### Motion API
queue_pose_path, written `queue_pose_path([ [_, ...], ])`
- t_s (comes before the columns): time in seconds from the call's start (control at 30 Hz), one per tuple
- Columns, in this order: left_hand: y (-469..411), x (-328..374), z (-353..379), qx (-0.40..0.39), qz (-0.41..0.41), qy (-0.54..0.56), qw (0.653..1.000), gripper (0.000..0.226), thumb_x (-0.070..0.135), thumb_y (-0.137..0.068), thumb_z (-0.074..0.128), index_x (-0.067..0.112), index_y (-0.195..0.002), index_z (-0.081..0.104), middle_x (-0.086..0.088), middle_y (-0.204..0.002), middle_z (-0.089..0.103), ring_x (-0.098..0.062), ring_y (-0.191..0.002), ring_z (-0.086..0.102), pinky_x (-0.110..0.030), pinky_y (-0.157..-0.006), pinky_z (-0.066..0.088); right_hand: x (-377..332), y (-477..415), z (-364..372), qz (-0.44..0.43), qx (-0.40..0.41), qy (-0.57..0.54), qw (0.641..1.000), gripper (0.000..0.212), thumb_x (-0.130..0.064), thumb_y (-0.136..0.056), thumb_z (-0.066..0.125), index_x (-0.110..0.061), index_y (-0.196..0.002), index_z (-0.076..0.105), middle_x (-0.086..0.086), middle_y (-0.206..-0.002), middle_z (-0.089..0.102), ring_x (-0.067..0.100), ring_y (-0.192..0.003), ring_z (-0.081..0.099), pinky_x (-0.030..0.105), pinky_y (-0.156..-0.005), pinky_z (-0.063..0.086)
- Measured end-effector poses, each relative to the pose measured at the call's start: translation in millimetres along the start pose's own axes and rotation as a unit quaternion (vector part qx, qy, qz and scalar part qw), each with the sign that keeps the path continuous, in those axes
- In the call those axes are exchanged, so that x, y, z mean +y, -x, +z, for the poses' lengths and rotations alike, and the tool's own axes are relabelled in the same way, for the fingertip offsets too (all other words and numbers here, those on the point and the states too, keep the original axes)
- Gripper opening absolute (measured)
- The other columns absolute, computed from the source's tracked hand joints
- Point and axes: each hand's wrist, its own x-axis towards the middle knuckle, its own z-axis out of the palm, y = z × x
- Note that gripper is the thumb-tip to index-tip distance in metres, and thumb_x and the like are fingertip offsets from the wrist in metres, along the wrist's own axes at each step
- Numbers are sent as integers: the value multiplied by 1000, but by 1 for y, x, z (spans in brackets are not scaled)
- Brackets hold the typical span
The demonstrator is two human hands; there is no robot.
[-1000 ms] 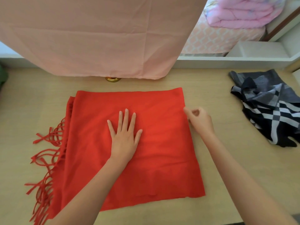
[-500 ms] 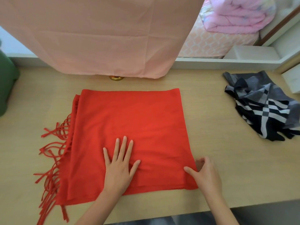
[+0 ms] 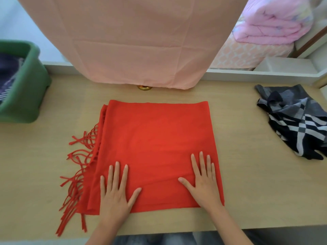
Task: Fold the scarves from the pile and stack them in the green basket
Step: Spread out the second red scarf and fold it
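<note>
Hands, left (image 3: 115,195) and right (image 3: 203,183), press flat with fingers spread on one red scarf's (image 3: 155,142) near edge; one checked scarf (image 3: 293,119) lies far right.

A bedroom in a home is shown by the bed (image 3: 247,52) with a patterned sheet seen at the back right, by the folded pink quilt (image 3: 276,23) laid on it, by the pink cloth (image 3: 138,41) hung in front, and by the green basket (image 3: 26,96) kept on the wooden tabletop (image 3: 247,191).
</note>
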Motion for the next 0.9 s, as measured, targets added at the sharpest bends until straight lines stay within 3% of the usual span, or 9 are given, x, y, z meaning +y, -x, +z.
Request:
queue_pose_path([
  [0.13,-19,9,-15,51,-39,55,996,67,56,-94,24,15,-146,35,-9,-154,28,-25,-144,20,-42,-116,16,-3,-6,-14,7,44,-19,999,87,-80,-85,14,-29,-152,-5,-1,-159,-17,20,-146,-15,34,-116,-15],
  [0.33,-42,-2,-6,42,-17,-5,999,68,57,-93,23,21,-151,21,-6,-159,13,-25,-147,9,-48,-117,10,13,-13,-1,15,4,9,1000,84,-77,-87,11,-26,-152,-4,3,-160,-11,20,-147,-10,35,-117,-8],
  [0.43,-42,-6,-2,38,-11,-16,999,70,58,-91,23,22,-151,20,-7,-160,11,-29,-147,7,-50,-116,10,11,-12,-5,16,3,-14,1000,84,-77,-86,11,-28,-152,-2,1,-160,-12,16,-146,-14,35,-117,-12],
  [0.5,-45,-2,-6,45,-32,-6,998,71,57,-90,26,20,-150,25,-13,-158,14,-33,-146,10,-53,-114,11,8,-16,-15,30,10,-114,993,78,-72,-89,23,-30,-152,1,-3,-159,-14,11,-145,-15,36,-118,-9],
  [0.57,-49,11,-15,74,-40,21,996,67,47,-88,31,14,-146,34,-18,-155,22,-36,-144,14,-53,-113,11,11,-27,-30,89,58,-225,969,70,-49,-92,51,-25,-151,21,5,-158,7,18,-145,4,39,-117,5],
  [0.63,-49,36,-22,110,7,62,992,58,34,-86,35,13,-140,45,-16,-151,34,-32,-142,24,-49,-113,18,29,-48,-40,167,118,-305,930,59,-28,-88,67,-15,-140,43,17,-142,36,30,-134,29,41,-114,20],
  [0.7,-48,74,-26,128,58,131,981,50,27,-85,38,14,-130,54,-10,-142,46,-27,-133,40,-44,-109,29,46,-75,-53,211,91,-387,893,52,-29,-83,71,-14,-130,52,16,-128,51,29,-122,45,43,-108,33],
  [0.8,-44,144,-24,102,95,220,965,40,28,-82,43,19,-116,62,0,-119,60,-22,-107,59,-32,-92,43,65,-115,-78,221,22,-423,879,46,-25,-88,67,-5,-127,54,13,-123,58,19,-104,55,29,-89,43],
  [0.9,-45,213,-23,54,76,265,960,38,39,-75,51,25,-109,60,7,-101,58,-17,-88,60,-28,-75,51,73,-145,-99,223,-23,-450,865,44,-23,-91,62,-1,-128,51,10,-110,60,11,-73,57,21,-65,45],
])
